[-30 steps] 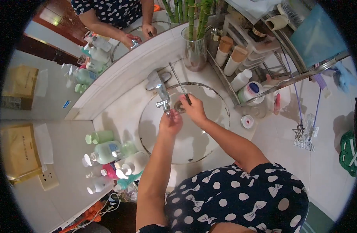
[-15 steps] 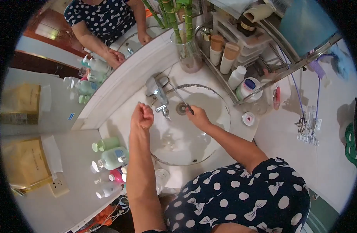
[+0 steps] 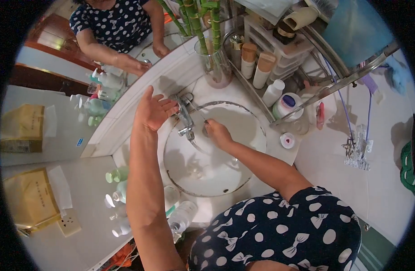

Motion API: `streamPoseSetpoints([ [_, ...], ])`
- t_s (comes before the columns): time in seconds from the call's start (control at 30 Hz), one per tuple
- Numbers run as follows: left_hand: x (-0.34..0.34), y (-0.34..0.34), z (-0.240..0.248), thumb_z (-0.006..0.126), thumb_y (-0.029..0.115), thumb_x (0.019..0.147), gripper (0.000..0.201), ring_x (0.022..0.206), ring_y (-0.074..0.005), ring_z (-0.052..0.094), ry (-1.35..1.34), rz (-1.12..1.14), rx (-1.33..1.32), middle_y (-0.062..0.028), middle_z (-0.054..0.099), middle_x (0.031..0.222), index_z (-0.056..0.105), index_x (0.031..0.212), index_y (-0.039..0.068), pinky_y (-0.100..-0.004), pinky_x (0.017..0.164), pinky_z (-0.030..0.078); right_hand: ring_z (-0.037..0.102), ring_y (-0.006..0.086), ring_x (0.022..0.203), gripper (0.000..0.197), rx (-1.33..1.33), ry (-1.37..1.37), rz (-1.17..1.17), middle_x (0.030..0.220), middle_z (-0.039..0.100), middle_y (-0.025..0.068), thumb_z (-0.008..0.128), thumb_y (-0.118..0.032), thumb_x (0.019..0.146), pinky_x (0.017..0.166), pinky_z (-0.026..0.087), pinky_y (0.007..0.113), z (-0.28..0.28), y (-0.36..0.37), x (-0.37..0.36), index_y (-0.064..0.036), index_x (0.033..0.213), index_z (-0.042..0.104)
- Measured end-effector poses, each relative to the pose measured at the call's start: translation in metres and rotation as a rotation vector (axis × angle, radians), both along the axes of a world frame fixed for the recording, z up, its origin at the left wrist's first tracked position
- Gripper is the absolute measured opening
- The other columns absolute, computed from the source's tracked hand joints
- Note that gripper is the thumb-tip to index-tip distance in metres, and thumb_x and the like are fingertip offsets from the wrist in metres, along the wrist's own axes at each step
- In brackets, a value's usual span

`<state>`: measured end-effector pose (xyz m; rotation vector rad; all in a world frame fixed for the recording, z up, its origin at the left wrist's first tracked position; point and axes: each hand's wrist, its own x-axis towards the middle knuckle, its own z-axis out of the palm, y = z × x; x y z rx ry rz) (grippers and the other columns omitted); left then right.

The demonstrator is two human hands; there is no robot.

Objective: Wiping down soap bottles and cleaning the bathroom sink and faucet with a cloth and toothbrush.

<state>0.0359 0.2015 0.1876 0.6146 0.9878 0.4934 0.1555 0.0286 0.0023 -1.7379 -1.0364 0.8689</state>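
Observation:
My left hand [image 3: 155, 108] is open, palm up and fingers spread, just left of the chrome faucet [image 3: 185, 116]. Its fingertips come close to the faucet's handle; I cannot tell whether they touch. Over the white sink basin [image 3: 243, 167], my right hand [image 3: 218, 134] is closed around a screwdriver [image 3: 199, 111]. The thin metal shaft points up and left toward the faucet's base, and most of the dark handle is hidden in my fist. Below the spout a pale curved streak shows, perhaps water.
Behind the basin stands a glass vase [image 3: 215, 70] with bamboo stalks. A metal rack [image 3: 257, 97] with bottles is at the right, and a small round white container [image 3: 287, 140] lies near it. Several bottles [image 3: 182, 216] crowd the left counter; a mirror [image 3: 49, 131] rises behind.
My left hand has gone from a closed fist to open, moving up and left toward the faucet handle. My right hand has shifted slightly left with the screwdriver.

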Motion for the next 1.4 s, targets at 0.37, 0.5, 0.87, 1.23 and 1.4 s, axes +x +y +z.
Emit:
streamPoseSetpoints([
  [0.37, -0.023, -0.035, 0.002, 0.045, 0.037, 0.1, 0.071, 0.116, -0.0363, 0.052, 0.048, 0.036, 0.081, -0.0298, 0.028, 0.146, 0.015, 0.148, -0.005, -0.0458, 0.093, 0.05, 0.06, 0.0467, 0.084, 0.028, -0.042, -0.142, 0.045, 0.088, 0.064, 0.0238, 0.045, -0.029, 0.098, 0.074, 0.046, 0.054, -0.013, 0.001, 0.005, -0.0032, 0.101, 0.057],
  [0.5, -0.035, -0.051, -0.029, 0.053, 0.029, 0.096, 0.055, 0.112, -0.0274, 0.053, 0.207, 0.165, 0.286, -0.0162, 0.048, 0.133, 0.036, 0.143, 0.004, -0.044, 0.094, 0.046, 0.062, 0.0411, 0.071, 0.027, 0.093, -0.048, -0.118, 0.074, 0.063, 0.0195, 0.047, -0.027, 0.098, 0.065, 0.047, 0.048, -0.024, 0.013, 0.019, -0.0022, 0.094, 0.057],
  [0.87, -0.008, -0.158, -0.125, 0.035, 0.028, 0.103, 0.033, 0.099, -0.0268, 0.058, -0.122, 0.355, -0.386, -0.0135, 0.059, 0.1, 0.053, 0.105, 0.0, -0.0366, 0.089, 0.051, 0.05, 0.0121, 0.05, 0.029, -0.046, 0.884, -0.143, 0.067, 0.053, 0.0023, 0.044, -0.032, 0.102, 0.041, 0.038, 0.026, -0.022, 0.006, 0.002, -0.0074, 0.103, 0.059],
  [1.23, 0.011, -0.167, -0.092, 0.042, 0.034, 0.101, 0.033, 0.045, -0.0086, 0.035, -0.303, 0.248, -0.502, 0.0027, 0.042, 0.059, 0.046, 0.074, 0.016, -0.0191, 0.036, 0.03, 0.051, 0.0113, 0.057, 0.032, 0.034, 0.98, -0.087, 0.07, 0.054, 0.0027, 0.045, -0.033, 0.099, 0.048, 0.041, 0.026, -0.027, -0.008, -0.009, -0.0047, 0.099, 0.059],
  [1.4, 0.015, -0.101, -0.049, 0.042, 0.038, 0.101, 0.037, 0.086, -0.0273, 0.06, -0.387, 0.24, -0.292, -0.0168, 0.059, 0.099, 0.048, 0.114, 0.004, -0.0329, 0.072, 0.053, 0.046, 0.0116, 0.048, 0.033, 0.021, 0.916, -0.051, 0.065, 0.054, 0.0058, 0.045, -0.036, 0.099, 0.042, 0.037, 0.027, -0.014, -0.01, -0.022, -0.0054, 0.1, 0.057],
])
